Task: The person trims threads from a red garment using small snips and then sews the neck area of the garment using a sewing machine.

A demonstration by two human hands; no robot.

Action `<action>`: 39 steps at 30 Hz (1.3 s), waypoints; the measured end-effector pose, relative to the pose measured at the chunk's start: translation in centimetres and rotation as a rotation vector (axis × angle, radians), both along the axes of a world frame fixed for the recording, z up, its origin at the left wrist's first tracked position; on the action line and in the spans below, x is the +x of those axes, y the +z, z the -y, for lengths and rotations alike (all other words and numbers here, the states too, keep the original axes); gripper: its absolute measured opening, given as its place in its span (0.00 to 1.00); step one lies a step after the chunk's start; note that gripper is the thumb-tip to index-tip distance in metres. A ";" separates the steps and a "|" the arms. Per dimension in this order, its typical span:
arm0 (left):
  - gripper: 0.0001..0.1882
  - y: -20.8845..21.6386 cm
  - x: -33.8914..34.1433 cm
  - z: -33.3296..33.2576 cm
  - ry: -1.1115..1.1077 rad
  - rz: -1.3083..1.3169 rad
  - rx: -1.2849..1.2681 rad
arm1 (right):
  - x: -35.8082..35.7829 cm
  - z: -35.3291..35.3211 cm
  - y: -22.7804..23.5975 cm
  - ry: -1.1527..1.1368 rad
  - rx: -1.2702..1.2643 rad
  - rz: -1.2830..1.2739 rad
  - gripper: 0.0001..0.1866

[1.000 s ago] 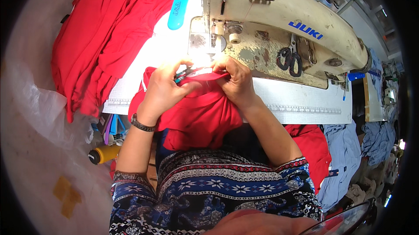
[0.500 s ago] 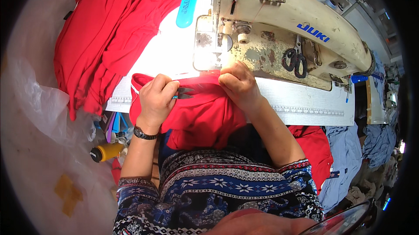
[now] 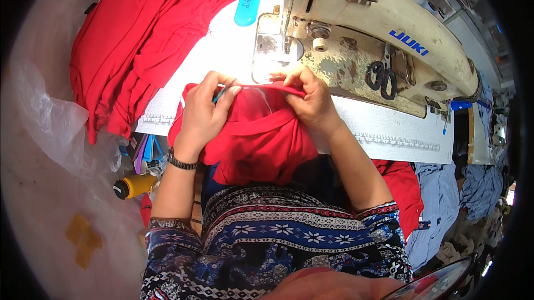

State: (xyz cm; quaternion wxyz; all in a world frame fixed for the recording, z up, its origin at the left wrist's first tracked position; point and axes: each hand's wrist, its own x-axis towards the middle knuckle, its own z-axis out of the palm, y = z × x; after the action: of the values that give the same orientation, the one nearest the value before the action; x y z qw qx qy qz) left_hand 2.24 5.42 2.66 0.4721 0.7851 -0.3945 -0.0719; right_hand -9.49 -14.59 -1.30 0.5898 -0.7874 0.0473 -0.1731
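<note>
A red knit garment [image 3: 261, 150] hangs over my lap at the table's front edge, its banded opening spread between my hands. My left hand [image 3: 204, 112] is closed on the left side of that band. Tucked in the same hand is a pair of thread snips [image 3: 218, 95], of which only a teal bit shows between the fingers. My right hand [image 3: 312, 102] pinches the band's right side. A pale strip or thread shows inside the opening. Just beyond my hands stands the sewing machine [image 3: 361, 16], its needle area washed out by bright light.
A heap of red fabric [image 3: 133, 49] covers the table's left side. A light blue flat tool [image 3: 250, 2] lies beside the machine head. Black-handled scissors [image 3: 381, 77] rest on the machine bed. A ruler strip [image 3: 389, 141] runs along the front edge. Blue-grey cloth [image 3: 436, 205] hangs at right.
The garment's band has come away from the needle area toward me, and its opening is now spread wider. The snips' blades, visible before, are now hidden. My right hand has turned, fingers over the band.
</note>
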 end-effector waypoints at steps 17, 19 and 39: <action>0.07 -0.8 3.7 4.0 -0.082 -0.156 -0.022 | 0.6 1.0 -0.5 -0.057 0.243 0.034 0.13; 0.08 -0.3 3.8 3.9 -0.080 -0.127 0.021 | 0.6 1.0 -0.5 -0.047 0.249 0.051 0.12; 0.09 1.2 -2.6 3.8 -0.126 -0.576 -0.120 | 0.4 0.8 0.6 -0.039 0.296 -0.023 0.10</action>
State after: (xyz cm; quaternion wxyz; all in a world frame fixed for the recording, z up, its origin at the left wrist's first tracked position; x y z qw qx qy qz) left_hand -0.34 1.59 3.88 0.6045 0.6771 -0.2960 -0.2975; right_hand -9.14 -15.35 -0.67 0.6955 -0.6926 0.0943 -0.1667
